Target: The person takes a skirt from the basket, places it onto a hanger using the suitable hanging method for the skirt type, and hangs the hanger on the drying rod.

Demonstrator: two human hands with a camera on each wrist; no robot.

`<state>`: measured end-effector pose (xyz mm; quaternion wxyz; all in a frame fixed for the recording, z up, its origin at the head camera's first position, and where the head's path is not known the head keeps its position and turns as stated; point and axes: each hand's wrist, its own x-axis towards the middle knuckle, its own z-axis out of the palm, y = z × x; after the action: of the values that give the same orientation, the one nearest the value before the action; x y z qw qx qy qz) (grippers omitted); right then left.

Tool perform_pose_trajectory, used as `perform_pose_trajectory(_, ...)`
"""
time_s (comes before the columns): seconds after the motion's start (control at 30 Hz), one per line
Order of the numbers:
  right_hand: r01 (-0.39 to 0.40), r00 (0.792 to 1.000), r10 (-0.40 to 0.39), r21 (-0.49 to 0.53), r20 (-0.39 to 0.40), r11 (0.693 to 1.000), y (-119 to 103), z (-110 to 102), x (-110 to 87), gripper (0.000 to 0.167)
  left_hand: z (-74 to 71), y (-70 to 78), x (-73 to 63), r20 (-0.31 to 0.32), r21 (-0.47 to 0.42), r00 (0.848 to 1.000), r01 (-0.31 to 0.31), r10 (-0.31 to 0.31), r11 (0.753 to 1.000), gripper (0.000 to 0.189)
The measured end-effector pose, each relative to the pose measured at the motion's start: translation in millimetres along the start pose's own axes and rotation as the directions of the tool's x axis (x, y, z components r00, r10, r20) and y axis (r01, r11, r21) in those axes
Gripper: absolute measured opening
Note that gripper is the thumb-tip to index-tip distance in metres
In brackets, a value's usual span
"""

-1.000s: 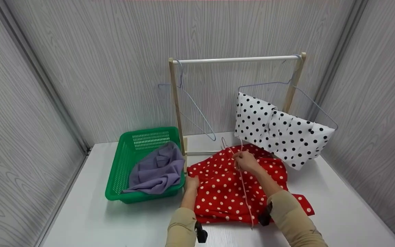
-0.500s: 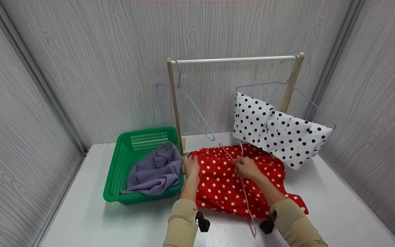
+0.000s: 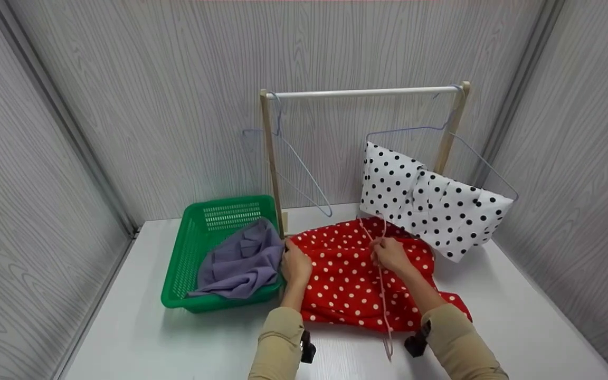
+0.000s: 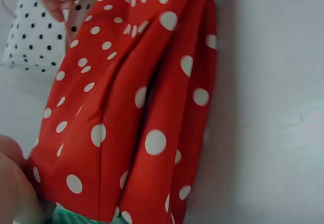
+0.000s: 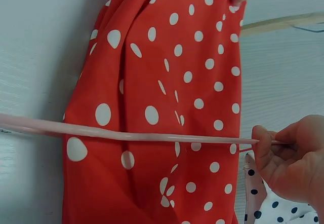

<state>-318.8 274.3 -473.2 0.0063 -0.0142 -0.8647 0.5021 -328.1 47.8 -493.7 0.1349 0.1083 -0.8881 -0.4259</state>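
Observation:
A red cloth with white dots (image 3: 338,282) lies spread and creased in front of the rack. My left hand (image 3: 296,268) grips its upper left edge close to the green basket; the left wrist view shows this hand (image 4: 15,188) at the cloth's corner. My right hand (image 3: 391,256) pinches a thin pink clothes hanger (image 3: 382,295) above the cloth. In the right wrist view the hanger's long pink bar (image 5: 152,136) crosses over the red cloth (image 5: 162,82), thumb and fingers closed on it. Its hook end points toward the back, beyond my right hand.
A green basket (image 3: 174,264) holding a crumpled purple cloth (image 3: 243,258) stands at the left. Behind is a small rack with a white rail (image 3: 362,93). A bare blue hanger (image 3: 304,166) hangs at its left, and a white cloth with black dots (image 3: 436,203) hangs at its right.
My left hand has moved up along the red cloth's left side to its upper corner and taken hold there. The right hand has shifted slightly right with the pink hanger.

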Motion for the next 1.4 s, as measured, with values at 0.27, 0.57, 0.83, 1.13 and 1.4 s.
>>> perform_pose_trajectory(0.27,-0.017,1.0,0.017,0.039,-0.002,0.999,0.4,-6.4,0.0,0.029,18.5,-3.7,-24.3,0.316,0.516,0.928,-0.341,0.195,0.786,0.048)
perform_pose_trajectory(0.57,0.029,1.0,-0.029,0.007,-0.006,1.0,-8.1,-11.7,0.3,0.029,35.1,-11.3,-49.0,0.643,0.415,0.738,-0.562,0.207,0.716,0.06)
perform_pose_trajectory(0.83,0.055,0.998,-0.055,0.016,-0.014,0.998,-7.5,-6.8,3.9,0.029,29.4,-17.3,-53.0,0.684,0.332,0.704,-0.533,0.19,0.778,0.058)
perform_pose_trajectory(1.13,0.017,1.0,-0.017,0.022,0.005,1.0,-2.4,-0.2,2.3,0.03,6.9,-4.9,-53.8,0.729,0.304,0.639,-0.622,0.243,0.722,0.05)
perform_pose_trajectory(1.4,-0.012,0.997,0.008,0.056,0.075,0.998,-3.2,14.4,-1.3,0.032,-6.8,-9.7,-65.5,0.777,0.313,0.585,-0.68,0.233,0.663,0.056)
